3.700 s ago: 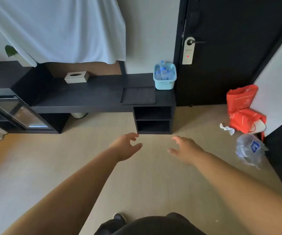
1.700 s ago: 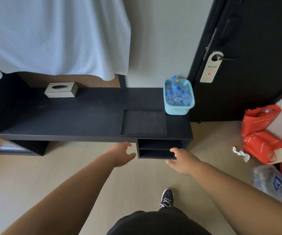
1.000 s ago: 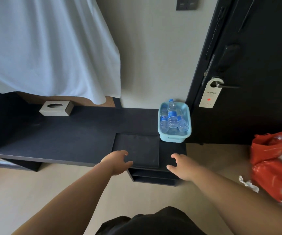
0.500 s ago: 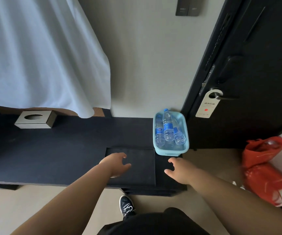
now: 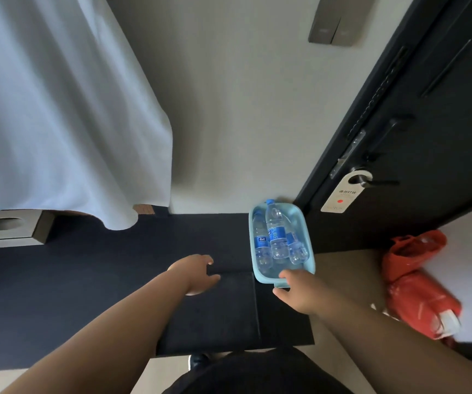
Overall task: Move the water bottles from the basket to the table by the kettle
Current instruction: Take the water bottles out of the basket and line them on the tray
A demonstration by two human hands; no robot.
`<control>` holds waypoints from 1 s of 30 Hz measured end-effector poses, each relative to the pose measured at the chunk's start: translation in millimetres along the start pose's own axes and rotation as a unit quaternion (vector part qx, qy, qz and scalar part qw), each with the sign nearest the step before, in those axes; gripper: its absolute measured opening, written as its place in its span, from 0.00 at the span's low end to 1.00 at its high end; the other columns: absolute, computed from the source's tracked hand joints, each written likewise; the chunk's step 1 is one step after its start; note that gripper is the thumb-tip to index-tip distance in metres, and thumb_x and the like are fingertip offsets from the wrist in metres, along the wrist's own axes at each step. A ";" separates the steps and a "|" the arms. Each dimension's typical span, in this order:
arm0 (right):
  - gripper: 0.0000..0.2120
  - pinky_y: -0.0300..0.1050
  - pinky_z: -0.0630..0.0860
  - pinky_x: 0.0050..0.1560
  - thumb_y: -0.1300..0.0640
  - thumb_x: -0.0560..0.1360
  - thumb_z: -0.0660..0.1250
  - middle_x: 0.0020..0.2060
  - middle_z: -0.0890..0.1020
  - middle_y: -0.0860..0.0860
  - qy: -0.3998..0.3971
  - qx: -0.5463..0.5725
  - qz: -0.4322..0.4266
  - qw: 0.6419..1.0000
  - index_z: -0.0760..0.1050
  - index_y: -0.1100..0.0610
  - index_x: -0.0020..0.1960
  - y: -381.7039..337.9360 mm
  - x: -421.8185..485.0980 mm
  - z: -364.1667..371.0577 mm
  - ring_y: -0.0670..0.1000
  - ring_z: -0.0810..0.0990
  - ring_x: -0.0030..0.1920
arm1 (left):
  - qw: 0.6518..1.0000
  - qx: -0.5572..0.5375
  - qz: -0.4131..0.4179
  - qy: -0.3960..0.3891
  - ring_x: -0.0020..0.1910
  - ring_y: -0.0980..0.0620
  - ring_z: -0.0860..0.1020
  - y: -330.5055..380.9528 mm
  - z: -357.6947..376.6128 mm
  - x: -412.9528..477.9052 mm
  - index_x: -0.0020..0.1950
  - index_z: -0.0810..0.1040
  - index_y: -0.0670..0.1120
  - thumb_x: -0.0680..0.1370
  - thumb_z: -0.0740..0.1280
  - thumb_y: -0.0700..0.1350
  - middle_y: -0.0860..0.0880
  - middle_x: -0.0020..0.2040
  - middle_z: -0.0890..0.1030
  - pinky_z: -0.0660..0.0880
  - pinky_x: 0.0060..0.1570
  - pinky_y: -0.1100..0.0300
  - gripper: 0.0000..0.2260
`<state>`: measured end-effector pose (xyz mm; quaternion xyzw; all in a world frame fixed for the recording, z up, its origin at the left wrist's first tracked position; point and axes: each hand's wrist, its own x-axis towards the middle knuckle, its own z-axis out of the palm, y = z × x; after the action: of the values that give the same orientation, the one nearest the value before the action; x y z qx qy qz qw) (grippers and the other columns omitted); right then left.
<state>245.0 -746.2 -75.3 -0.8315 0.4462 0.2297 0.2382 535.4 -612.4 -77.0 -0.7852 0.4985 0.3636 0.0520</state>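
Observation:
A light blue plastic basket (image 5: 306,231) stands at the right end of the black table (image 5: 87,280), next to the door. Three clear water bottles (image 5: 276,237) with blue labels and caps lie in it. My right hand (image 5: 297,292) is at the basket's near rim, fingers apart, touching or almost touching it, and holds nothing. My left hand (image 5: 195,273) hovers open over the table, left of the basket, above a black mat (image 5: 223,305). No kettle is in view.
A grey tissue box (image 5: 7,228) sits at the table's far left under a hanging white cloth (image 5: 58,109). A black door (image 5: 428,123) with a hanger tag (image 5: 345,194) is to the right. Red bags (image 5: 416,282) lie on the floor at right.
I have walked up to the table, and the basket is much nearer. Both hands moved forward over the tabletop; my right hand reached the basket's near rim.

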 end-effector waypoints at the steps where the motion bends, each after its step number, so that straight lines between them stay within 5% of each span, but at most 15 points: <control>1: 0.18 0.42 0.74 0.42 0.33 0.78 0.63 0.45 0.78 0.43 0.003 0.002 -0.001 1.000 0.72 0.45 0.59 0.0 3.0 -0.2 0.43 0.79 0.43 | 1.000 0.003 0.002 -0.002 0.73 0.46 0.73 -0.3 -3.1 6.2 0.79 0.69 0.54 0.78 0.63 0.66 0.51 0.77 0.73 0.73 0.69 0.47 0.32; 7: 0.27 0.44 0.75 0.49 0.33 0.77 0.63 0.60 0.80 0.46 0.006 0.012 0.017 1.000 0.73 0.48 0.69 11.8 24.4 -2.0 0.46 0.79 0.51 | 1.000 0.012 0.016 -0.009 0.73 0.46 0.74 8.6 -17.5 35.7 0.79 0.69 0.54 0.78 0.63 0.66 0.50 0.77 0.73 0.73 0.70 0.47 0.32; 15: 0.30 0.44 0.76 0.49 0.32 0.77 0.62 0.59 0.78 0.45 -0.025 0.028 0.003 0.999 0.71 0.47 0.73 38.0 68.8 -13.5 0.45 0.78 0.52 | 1.000 0.011 -0.006 -0.019 0.73 0.46 0.74 34.3 -18.6 62.2 0.80 0.68 0.54 0.79 0.63 0.65 0.50 0.77 0.73 0.74 0.69 0.47 0.31; 20: 0.32 0.45 0.75 0.52 0.32 0.77 0.61 0.68 0.77 0.48 -0.048 0.015 -0.037 0.998 0.69 0.47 0.76 67.1 100.5 -29.2 0.49 0.79 0.59 | 0.998 0.006 -0.048 -0.028 0.71 0.46 0.75 58.9 -8.1 77.6 0.79 0.68 0.54 0.79 0.63 0.66 0.50 0.76 0.74 0.75 0.67 0.48 0.31; 30: 0.29 0.49 0.76 0.48 0.35 0.81 0.59 0.57 0.79 0.51 -0.090 -0.170 -0.142 0.971 0.70 0.53 0.74 130.2 169.2 -76.9 0.53 0.80 0.51 | 0.988 -0.091 -0.122 -0.017 0.64 0.49 0.80 126.8 -3.0 118.1 0.76 0.71 0.56 0.75 0.64 0.68 0.53 0.71 0.79 0.78 0.62 0.50 0.33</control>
<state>231.1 -963.0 -140.7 -0.8904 0.2550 0.3402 0.1626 461.0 -764.7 -112.8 -0.8355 0.3625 0.4117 0.0324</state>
